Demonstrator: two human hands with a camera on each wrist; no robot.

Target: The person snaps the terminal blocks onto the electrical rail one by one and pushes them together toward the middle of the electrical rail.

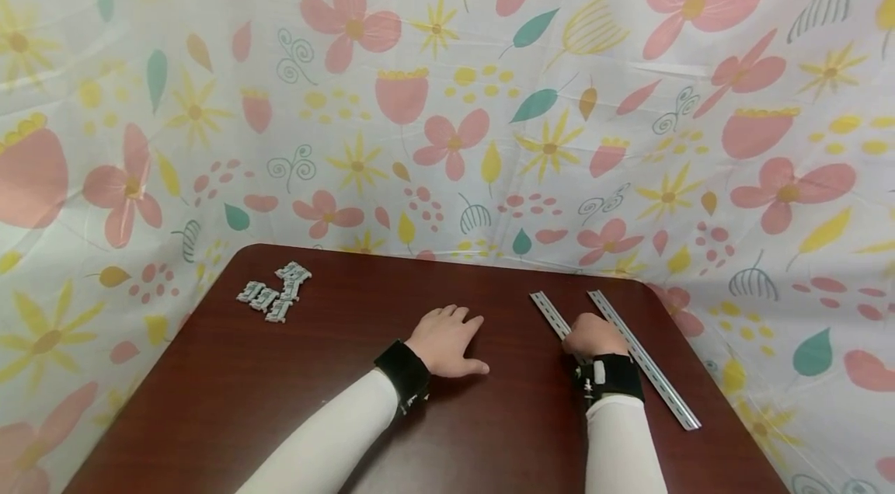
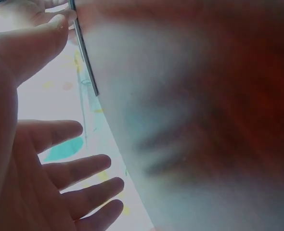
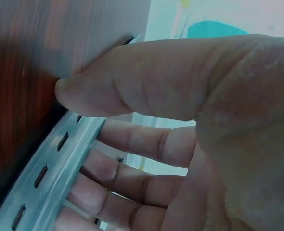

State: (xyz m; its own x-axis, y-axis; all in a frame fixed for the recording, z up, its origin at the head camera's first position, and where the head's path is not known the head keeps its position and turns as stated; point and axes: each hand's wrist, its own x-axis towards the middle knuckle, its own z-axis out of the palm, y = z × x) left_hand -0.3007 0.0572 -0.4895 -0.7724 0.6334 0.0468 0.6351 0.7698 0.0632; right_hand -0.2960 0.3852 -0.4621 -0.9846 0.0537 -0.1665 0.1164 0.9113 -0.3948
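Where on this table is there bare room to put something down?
Bare tabletop lies between the gray parts and left hand, and between left hand and held rail. The right is crowded: the right hand grips that rail, with another rail close beside.

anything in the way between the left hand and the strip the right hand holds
Nothing visible: only tabletop lies between the left hand and the metal strip in the right hand. The small pieces are farther left.

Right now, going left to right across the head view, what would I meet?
Small grey parts → left grip → slotted metal rail in the right grip → second slotted metal rail.
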